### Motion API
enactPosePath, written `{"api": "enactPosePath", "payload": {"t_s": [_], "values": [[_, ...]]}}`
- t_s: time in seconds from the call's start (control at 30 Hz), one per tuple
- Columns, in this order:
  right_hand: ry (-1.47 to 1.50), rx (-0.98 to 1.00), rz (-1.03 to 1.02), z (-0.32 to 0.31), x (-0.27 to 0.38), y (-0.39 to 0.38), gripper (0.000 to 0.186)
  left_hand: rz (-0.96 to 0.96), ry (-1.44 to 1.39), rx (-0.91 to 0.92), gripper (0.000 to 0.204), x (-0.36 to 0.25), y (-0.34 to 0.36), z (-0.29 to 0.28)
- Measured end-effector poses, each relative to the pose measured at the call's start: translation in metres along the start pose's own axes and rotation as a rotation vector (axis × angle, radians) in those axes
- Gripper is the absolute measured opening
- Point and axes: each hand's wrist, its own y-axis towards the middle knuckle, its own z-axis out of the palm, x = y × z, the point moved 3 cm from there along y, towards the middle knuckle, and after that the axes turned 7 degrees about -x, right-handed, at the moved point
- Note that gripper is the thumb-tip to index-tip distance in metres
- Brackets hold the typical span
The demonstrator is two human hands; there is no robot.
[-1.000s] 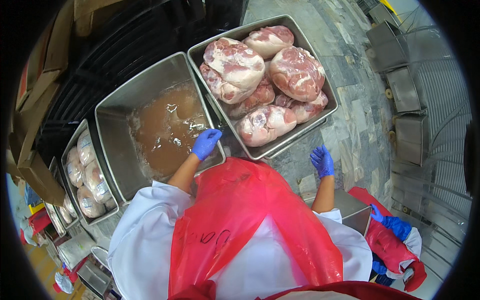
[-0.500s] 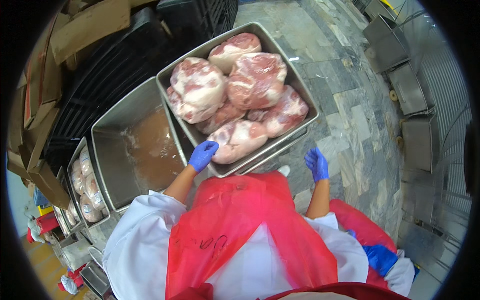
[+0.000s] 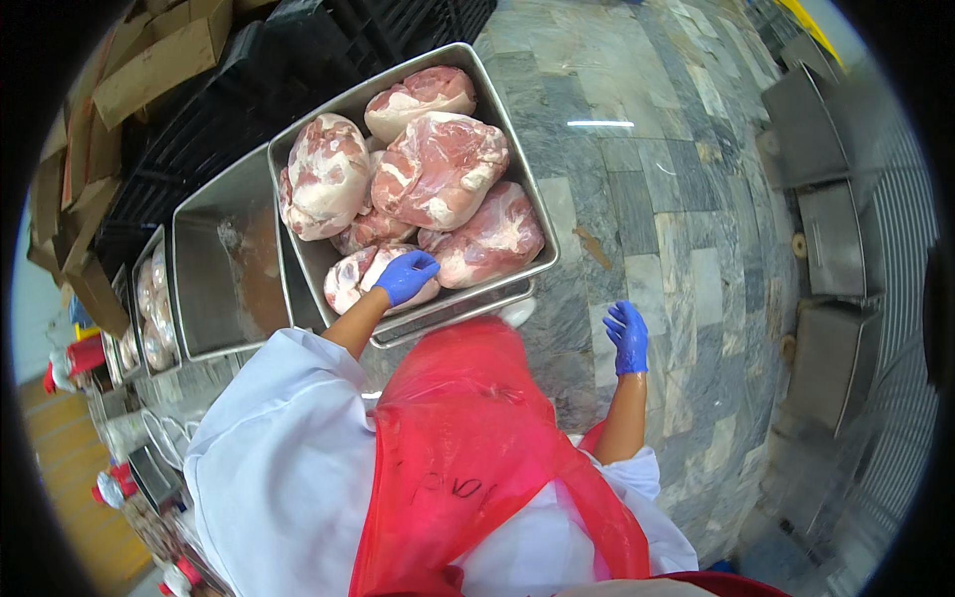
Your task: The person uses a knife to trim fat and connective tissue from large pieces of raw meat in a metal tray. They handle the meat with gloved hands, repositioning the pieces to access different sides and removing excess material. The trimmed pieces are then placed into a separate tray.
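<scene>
Several large cuts of raw pork (image 3: 438, 169), pink with white fat, fill a deep steel tub (image 3: 527, 149) in front of me. My left hand (image 3: 406, 277), in a blue glove, is over the nearest cut (image 3: 358, 274), its fingers stretched out and close together. Whether it presses on the meat I cannot tell. Off to the right of the tub, my right hand (image 3: 627, 338), gloved in blue too, hangs above the floor. Its fingers are apart with nothing in them.
Left of the meat stands a steel tub (image 3: 199, 269) with reddish liquid at its bottom, then a narrower tub of packaged meat (image 3: 157, 308). Black crates (image 3: 214, 119) and cardboard boxes (image 3: 159, 60) rise behind. Steel bins (image 3: 831, 239) line the right side; grey tile floor (image 3: 657, 199) lies between.
The tub of meat sits farther left in view. My left hand has moved from the near cut's left end to over it, its fingers straighter. My right hand's fingers have spread.
</scene>
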Motion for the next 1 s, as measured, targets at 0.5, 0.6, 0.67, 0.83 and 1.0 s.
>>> {"api": "enactPosePath", "payload": {"t_s": [0.5,0.6,0.67,0.83,1.0], "values": [[-0.534,-0.036,0.786,-0.322,-0.093,0.244,0.062,-0.240,-0.326,-0.516,0.038,-0.045,0.112,0.042],[-0.450,-0.056,0.709,-0.372,-0.092,0.331,0.057,-0.287,-0.321,-0.539,0.033,-0.058,0.129,0.056],[-0.462,-0.027,0.566,-0.396,-0.050,0.391,0.054,-0.310,-0.321,-0.523,0.030,-0.065,0.151,0.076],[-0.733,0.238,0.501,-0.164,0.133,0.493,0.042,-0.359,-0.382,-0.690,0.030,-0.098,0.135,0.079],[-0.857,0.364,-0.037,0.060,0.291,0.534,0.046,-0.467,-0.360,-0.687,0.032,-0.144,0.120,0.102]]}}
